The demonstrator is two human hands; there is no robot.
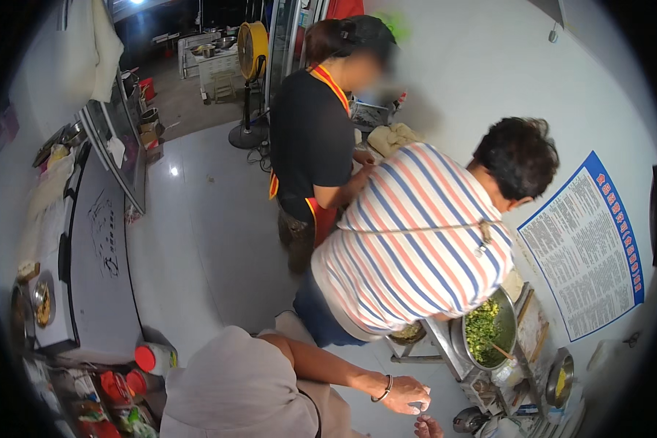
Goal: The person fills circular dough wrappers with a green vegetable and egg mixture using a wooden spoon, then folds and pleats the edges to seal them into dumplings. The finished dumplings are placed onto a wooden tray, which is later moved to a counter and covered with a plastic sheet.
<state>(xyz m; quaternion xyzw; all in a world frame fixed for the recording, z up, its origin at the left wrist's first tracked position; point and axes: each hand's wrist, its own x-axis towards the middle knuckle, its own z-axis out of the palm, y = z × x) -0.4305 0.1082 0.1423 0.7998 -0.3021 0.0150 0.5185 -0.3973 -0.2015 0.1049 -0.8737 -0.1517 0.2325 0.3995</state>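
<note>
My left hand (408, 395) reaches in from a beige sleeve (252, 361) at the bottom, with a bracelet (382, 388) around its wrist. Its fingers are loosely bent, pale at the tips, and I see nothing held between them. Just below, the fingers of my right hand (429, 427) come into view, close to the left fingertips. The bottom edge cuts off most of that hand. Beyond both hands, a metal kettle-like vessel (468, 420) stands low down. Further up, a large metal bowl (457, 334) holds chopped greens with yellow bits (483, 328) and a wooden utensil handle (502, 351).
A person in a striped shirt (416, 235) bends over beside the bowl. Behind them stands a person in a black shirt (312, 137) and red apron. A yellow fan (252, 50) stands by the doorway. Red-lidded jars (145, 358) are at lower left, below a counter (101, 263).
</note>
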